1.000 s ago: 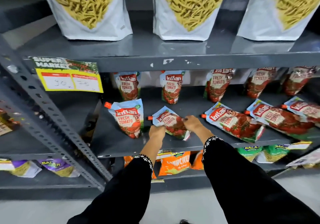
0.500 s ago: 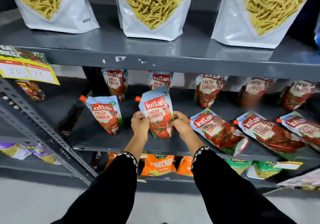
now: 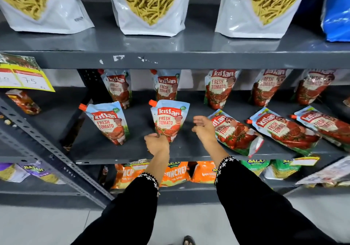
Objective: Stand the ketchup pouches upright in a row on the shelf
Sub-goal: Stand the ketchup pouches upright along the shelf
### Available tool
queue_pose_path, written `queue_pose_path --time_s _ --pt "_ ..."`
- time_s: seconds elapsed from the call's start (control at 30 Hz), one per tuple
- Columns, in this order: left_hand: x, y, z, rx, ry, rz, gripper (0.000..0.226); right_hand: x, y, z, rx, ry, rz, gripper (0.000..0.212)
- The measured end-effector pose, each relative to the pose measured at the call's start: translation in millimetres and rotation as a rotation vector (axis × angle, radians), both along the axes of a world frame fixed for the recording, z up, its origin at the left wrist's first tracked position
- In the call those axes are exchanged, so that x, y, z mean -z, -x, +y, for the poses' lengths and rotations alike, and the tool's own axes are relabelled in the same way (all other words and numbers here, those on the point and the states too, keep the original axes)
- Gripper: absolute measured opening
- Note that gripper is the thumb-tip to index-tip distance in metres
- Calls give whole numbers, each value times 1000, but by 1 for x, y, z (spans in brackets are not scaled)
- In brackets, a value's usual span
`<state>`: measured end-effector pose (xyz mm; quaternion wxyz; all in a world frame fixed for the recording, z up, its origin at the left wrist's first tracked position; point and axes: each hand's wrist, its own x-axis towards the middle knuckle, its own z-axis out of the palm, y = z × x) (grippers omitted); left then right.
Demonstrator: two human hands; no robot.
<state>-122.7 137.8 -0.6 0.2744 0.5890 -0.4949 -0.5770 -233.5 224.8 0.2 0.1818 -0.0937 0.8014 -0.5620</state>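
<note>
Two ketchup pouches stand upright at the front of the grey shelf [image 3: 106, 151]: one at the left [image 3: 108, 122] and one in the middle [image 3: 168, 119]. My left hand [image 3: 157, 143] sits at the middle pouch's base, fingers loosely curled, its grip unclear. My right hand [image 3: 203, 129] hovers open just right of that pouch, holding nothing. Three pouches lie flat to the right: the nearest [image 3: 234, 133], a second [image 3: 282, 129] and a third [image 3: 325, 123]. Several more pouches stand upright along the back row [image 3: 219, 88].
White bags of yellow sticks [image 3: 149, 6] fill the shelf above, whose front edge [image 3: 189, 60] overhangs the ketchup. A slotted upright post [image 3: 47, 150] slants at the left. Orange snack packets [image 3: 176, 172] lie on the shelf below. A yellow price tag [image 3: 24, 76] hangs at the left.
The middle pouch, lying flat a second ago and then lifted in both hands, now stands upright on the shelf. My right hand has let go and moved right.
</note>
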Motion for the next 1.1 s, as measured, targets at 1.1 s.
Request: queue_pose_path --time_s 1.1 --pt "-27 160 134 206 321 134 26 -6 146 176 -71 255 -319 50"
